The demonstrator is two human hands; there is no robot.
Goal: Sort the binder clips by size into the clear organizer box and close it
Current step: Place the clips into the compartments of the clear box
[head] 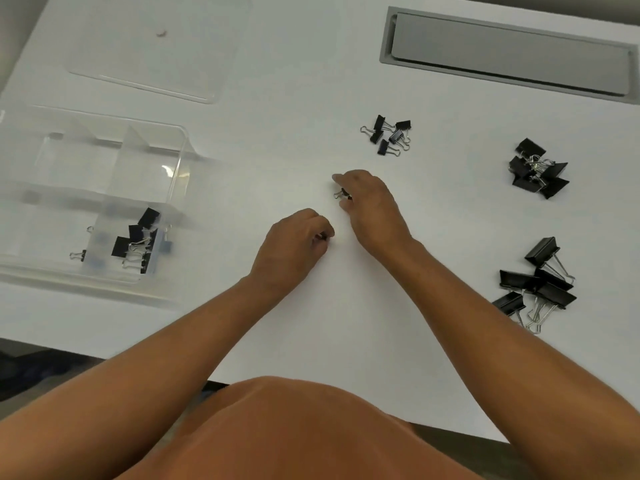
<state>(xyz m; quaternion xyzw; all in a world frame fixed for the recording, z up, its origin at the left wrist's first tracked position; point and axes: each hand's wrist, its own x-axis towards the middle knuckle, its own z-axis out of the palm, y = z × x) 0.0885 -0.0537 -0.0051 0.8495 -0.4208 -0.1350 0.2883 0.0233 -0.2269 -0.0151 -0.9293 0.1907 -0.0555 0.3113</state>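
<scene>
The clear organizer box point(180, 157) stands open at the left of the white table; several black binder clips point(138, 242) lie in its near right compartment and a tiny one point(79, 255) in the near left compartment. My right hand point(372, 206) pinches a tiny binder clip point(343, 194) at the table's middle. My left hand point(294, 244) is curled beside it, pinching another tiny clip point(322, 236), mostly hidden by the fingers. Three heaps lie on the table: small clips point(388, 135), medium clips point(538, 169) and large clips point(538, 284).
The box's clear lid point(162, 46) lies flat on the table behind the box. A grey recessed cable hatch point(509, 53) sits at the far right. The table's near edge runs just in front of my body.
</scene>
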